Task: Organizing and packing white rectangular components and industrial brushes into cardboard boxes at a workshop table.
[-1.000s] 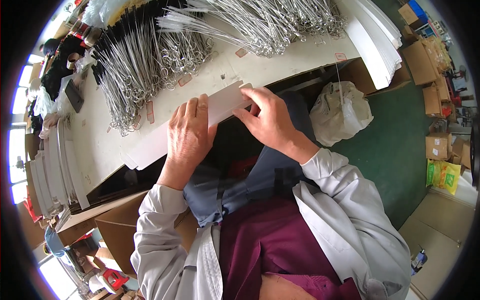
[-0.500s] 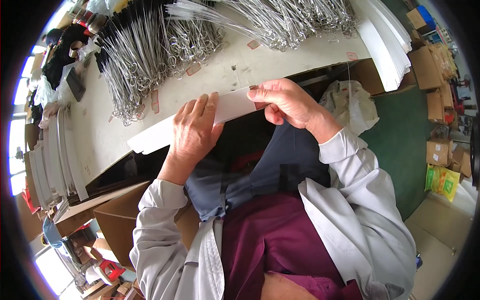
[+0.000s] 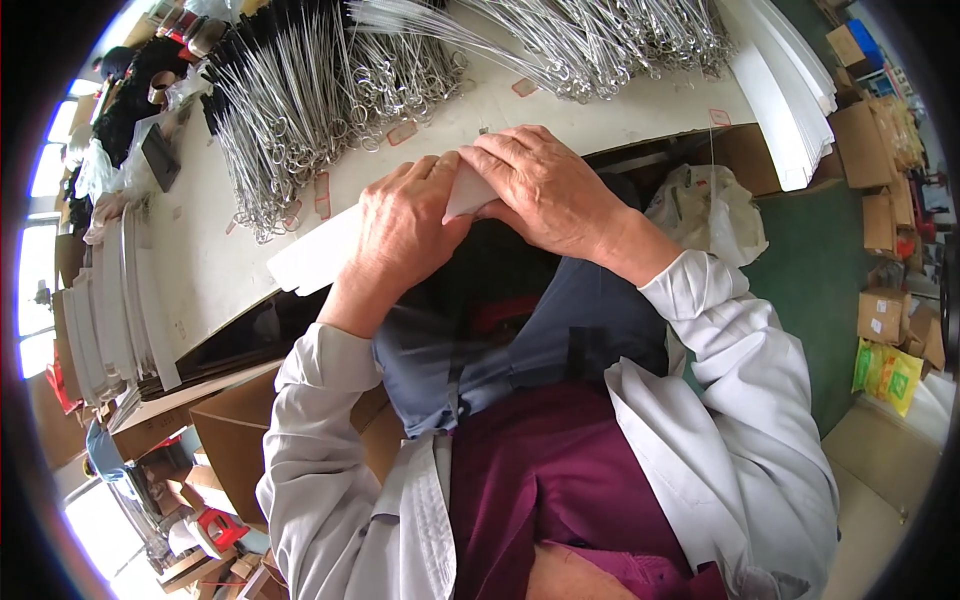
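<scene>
A long, flat white paper strip (image 3: pixel 318 250), perhaps several layers thick, lies along the table's front edge. My left hand (image 3: pixel 405 225) grips it across the middle, fingers on top and thumb on the near side. Closed over its right end is my right hand (image 3: pixel 545 190), its fingertips close to the left fingers and its thumb at the near edge. The right hand covers that end of the strip. Beyond my hands lie many thin wire brushes (image 3: pixel 275 110) with ring ends toward me; more wire brushes (image 3: pixel 600 50) lie farther right.
The pale table (image 3: pixel 190 260) carries stacked white strips (image 3: pixel 785 100) at the right and more white strips (image 3: pixel 105 300) at the left. A whitish plastic bag (image 3: pixel 700 210) hangs beside the right forearm. An open cardboard box (image 3: pixel 235 430) stands below the table at left.
My right hand has shifted left along the strip and turned palm down over its end, hiding the dark reddish piece it pinched there. My left hand stays on the strip, slightly higher.
</scene>
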A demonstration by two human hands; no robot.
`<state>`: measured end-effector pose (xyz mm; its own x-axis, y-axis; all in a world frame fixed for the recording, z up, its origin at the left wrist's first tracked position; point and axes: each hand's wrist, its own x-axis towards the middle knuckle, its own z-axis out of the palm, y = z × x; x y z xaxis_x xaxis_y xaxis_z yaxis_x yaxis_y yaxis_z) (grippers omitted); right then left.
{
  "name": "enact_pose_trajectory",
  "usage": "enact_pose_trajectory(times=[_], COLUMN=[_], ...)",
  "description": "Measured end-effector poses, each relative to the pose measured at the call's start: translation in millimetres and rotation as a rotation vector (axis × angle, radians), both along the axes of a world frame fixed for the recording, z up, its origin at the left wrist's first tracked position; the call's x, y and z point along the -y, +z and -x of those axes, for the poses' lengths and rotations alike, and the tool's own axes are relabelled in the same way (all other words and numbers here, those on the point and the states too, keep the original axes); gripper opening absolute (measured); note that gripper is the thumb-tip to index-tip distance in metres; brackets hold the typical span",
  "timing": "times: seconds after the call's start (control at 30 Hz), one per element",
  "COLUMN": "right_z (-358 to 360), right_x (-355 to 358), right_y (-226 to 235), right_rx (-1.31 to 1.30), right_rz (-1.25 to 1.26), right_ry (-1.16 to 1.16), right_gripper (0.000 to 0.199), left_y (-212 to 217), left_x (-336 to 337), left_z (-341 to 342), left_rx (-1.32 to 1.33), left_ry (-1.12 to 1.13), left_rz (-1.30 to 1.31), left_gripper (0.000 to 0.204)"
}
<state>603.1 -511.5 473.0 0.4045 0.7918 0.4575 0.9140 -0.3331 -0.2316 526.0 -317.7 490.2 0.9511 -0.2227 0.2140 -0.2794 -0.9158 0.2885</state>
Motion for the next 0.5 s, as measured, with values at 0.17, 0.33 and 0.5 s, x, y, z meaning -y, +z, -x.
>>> enact_pose_trajectory(times=[0.17, 0.33, 0.5], right_z=[-10, -20, -32], right_x=[13, 11, 2], right_y=[-6, -4, -13], right_rx=[0.069, -0.015, 0.076], right_rz=[0.106, 0.121, 0.062], right_ry=[-0.025, -0.037, -0.004], right_gripper=[0.059, 0.062, 0.057], left_y=[-1, -1, 1], left_x=[-18, -57, -59], left_z=[9, 13, 0], left_rx=[0.078, 0.071, 0.013], left_ry=[0.017, 0.033, 0.024], left_rz=[-0.028, -0.128, -0.032], left_gripper=[0.066, 0.068, 0.069])
